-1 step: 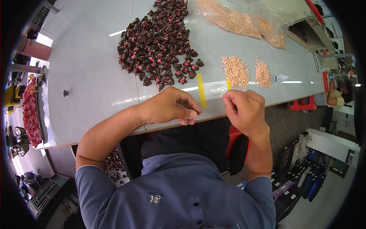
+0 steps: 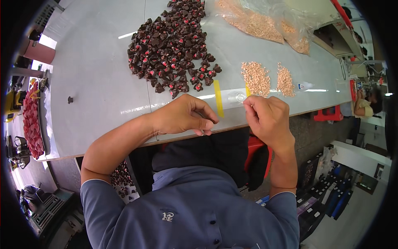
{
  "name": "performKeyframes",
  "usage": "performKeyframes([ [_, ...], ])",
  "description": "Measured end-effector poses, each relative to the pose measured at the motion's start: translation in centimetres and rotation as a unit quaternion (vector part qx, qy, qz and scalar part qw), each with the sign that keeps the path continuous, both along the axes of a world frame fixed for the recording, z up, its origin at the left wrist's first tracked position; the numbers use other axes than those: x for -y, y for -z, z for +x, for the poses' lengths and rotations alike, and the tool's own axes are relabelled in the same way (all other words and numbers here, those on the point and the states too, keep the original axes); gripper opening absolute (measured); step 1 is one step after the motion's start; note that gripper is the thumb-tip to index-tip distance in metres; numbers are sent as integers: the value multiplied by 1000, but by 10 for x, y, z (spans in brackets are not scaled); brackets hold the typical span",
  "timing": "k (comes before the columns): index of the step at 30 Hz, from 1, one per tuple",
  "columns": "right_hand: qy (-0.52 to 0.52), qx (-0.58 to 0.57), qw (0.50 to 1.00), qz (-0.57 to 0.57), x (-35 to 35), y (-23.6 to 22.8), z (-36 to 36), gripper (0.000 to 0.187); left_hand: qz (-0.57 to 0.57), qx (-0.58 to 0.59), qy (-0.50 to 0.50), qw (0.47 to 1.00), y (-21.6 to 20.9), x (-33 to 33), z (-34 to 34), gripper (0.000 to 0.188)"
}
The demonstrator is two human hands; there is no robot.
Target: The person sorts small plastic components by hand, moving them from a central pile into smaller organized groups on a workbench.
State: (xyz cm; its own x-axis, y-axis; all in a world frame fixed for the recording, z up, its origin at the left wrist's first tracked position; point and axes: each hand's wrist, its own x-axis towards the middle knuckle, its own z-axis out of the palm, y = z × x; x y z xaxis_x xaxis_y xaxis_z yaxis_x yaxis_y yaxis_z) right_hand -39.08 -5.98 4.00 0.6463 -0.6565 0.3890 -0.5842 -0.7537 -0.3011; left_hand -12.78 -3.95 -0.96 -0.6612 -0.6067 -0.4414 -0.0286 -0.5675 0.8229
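Note:
My left hand (image 2: pixel 184 116) is over the table's near edge, its thumb and fingers curled together around something small that is mostly hidden. To its right is my right hand (image 2: pixel 269 118), thumb and index finger pinched; I cannot make out what is between them. Just beyond its fingertips stands a small clear dish (image 2: pixel 237 97) on a white strip (image 2: pixel 227 101), with a yellow tape band (image 2: pixel 219 99) on its left. Beyond my left hand spreads a large heap of small dark brown pieces (image 2: pixel 170 54), many with red spots. Two small piles of pale pinkish bits, a wider pile (image 2: pixel 256 78) and a narrower pile (image 2: pixel 285 81), lie beyond my right hand.
Clear plastic bags of pale bits (image 2: pixel 257 27) lie at the far right. A small white bottle (image 2: pixel 304 86) rests right of the piles. One dark piece (image 2: pixel 70 100) sits alone at left, near a tray of red pieces (image 2: pixel 32 120). A red stool (image 2: pixel 258 155) is below the table edge.
My right hand has shifted very slightly to the right. My left hand and the things on the table look the same.

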Motion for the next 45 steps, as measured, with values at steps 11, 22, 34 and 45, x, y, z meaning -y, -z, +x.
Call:
performKeyframes([
  [11,-17,-201,979,-16,19,-3,0,12,-5,-21,-23,1000,-3,0,-1,24],
  [22,-30,-65,997,28,3,-7,11,16,26,-71,-91,993,5,-1,-1,27],
  [34,-28,80,992,94,-18,20,31,17,26,-46,-84,995,3,0,-1,26],
  [45,-24,90,995,31,-25,33,41,18,12,-32,-92,995,4,0,-3,23],
])
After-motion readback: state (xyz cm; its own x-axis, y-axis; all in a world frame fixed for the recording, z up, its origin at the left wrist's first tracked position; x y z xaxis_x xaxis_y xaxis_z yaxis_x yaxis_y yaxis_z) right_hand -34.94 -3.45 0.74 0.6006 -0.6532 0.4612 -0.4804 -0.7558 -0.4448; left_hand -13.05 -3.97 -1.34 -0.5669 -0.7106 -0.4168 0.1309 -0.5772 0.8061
